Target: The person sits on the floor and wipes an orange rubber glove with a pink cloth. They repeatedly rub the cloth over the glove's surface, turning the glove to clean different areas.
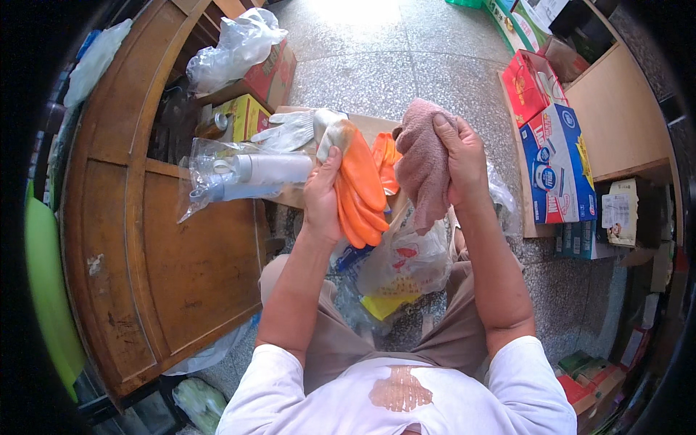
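Overhead, left hand (323, 194) grips orange-palmed gloves (360, 185); right hand (458, 156) clutches a brown cloth (423, 163). Bagged bottles (250, 177), wooden cabinet (174, 261) left, cartons (554, 159) right.

Daylight is bright and even, with blown-out glare on the stone floor (362, 11) at the top centre of the frame. Shadows stay soft. Fisheye distortion bends edges toward a black rim, and the centre is sharp.

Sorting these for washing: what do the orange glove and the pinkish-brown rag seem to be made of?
The orange glove looks rubber-coated: smooth, slightly glossy fingers, with a pale knit-looking cuff. The rag looks like terry cloth: matte, nubby, draping in soft folds.
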A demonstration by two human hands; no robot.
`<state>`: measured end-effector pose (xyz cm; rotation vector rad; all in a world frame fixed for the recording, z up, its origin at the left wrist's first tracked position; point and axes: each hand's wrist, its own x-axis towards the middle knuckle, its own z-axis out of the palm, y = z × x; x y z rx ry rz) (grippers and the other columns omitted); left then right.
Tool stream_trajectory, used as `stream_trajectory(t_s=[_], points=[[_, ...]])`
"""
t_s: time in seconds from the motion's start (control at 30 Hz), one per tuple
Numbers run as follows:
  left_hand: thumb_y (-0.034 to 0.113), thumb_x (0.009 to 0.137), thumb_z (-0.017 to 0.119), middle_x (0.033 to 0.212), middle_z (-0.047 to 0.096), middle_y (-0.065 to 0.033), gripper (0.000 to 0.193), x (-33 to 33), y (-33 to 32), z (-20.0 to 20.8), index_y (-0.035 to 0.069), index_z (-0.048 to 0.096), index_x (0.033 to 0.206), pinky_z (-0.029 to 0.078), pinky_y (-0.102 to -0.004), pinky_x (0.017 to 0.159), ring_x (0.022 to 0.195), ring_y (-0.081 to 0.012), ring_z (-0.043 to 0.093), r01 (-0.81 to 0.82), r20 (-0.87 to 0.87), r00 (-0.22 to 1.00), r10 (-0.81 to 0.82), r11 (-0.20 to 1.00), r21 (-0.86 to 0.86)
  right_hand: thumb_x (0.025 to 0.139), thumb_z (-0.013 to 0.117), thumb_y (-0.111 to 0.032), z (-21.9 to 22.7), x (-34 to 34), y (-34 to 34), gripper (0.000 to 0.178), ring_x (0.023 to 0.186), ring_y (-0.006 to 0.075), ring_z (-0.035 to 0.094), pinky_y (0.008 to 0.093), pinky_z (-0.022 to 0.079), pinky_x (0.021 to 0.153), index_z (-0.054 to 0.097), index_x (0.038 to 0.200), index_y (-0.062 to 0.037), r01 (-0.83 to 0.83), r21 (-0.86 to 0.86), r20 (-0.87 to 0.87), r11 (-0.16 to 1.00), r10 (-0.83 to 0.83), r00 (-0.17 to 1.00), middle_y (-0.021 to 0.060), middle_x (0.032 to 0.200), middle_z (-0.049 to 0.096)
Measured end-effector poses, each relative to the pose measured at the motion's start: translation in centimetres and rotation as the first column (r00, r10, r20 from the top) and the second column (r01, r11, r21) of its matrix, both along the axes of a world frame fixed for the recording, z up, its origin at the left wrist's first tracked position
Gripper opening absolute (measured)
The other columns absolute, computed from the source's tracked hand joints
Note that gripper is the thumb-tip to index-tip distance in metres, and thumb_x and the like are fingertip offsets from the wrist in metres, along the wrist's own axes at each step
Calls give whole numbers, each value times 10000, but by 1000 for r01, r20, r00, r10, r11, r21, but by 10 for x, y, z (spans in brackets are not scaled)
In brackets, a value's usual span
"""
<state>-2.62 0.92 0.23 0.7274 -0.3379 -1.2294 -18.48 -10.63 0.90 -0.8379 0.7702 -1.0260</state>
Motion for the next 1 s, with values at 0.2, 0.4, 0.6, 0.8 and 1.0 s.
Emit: stream_trajectory(t_s=[0.2,0.4,0.6,0.8,1.0], points=[[264,1013,470,1173,611,-115,360,-1,-3,-2,7,506,1261,504,-341,924,1049,-193,612,-41,21,999,40,999,33,938,614,-183,-2,-2,2,261,792,160,662,282,554,694,584,1081,33,-108,42,51,993,106,993,114,958,666],[169,998,495,1154,622,-99,311,-9,-5,-8,-6,516,1254,518,-328,912,1025,-188,630,-59,187,981,49,997,48,849,692,-213,7,20,32,351,765,232,671,331,542,708,577,1087,19,-144,-322,-348,936,25,937,144,936,666],[90,988,448,1138,623,-132,275,-1,-7,-14,-40,520,1219,537,-352,900,1015,-236,642,-233,292,938,185,962,140,829,647,-163,2,42,70,212,714,386,644,462,502,638,533,908,-2,-372,-640,-648,673,-213,731,224,757,632],[115,988,443,1048,641,-176,255,35,-6,-15,-45,529,1167,547,-362,838,909,-265,663,-231,60,972,227,971,56,823,614,-203,-7,32,84,226,760,381,660,452,516,702,629,903,8,-783,-279,-835,556,262,484,236,790,645],[291,1008,460,1026,637,-203,333,28,-6,6,17,513,1190,551,-399,815,896,-301,661,-216,-58,975,217,976,10,857,593,-252,-16,15,52,285,855,324,677,416,517,789,664,937,12,-635,-208,-810,744,232,538,223,867,672]])
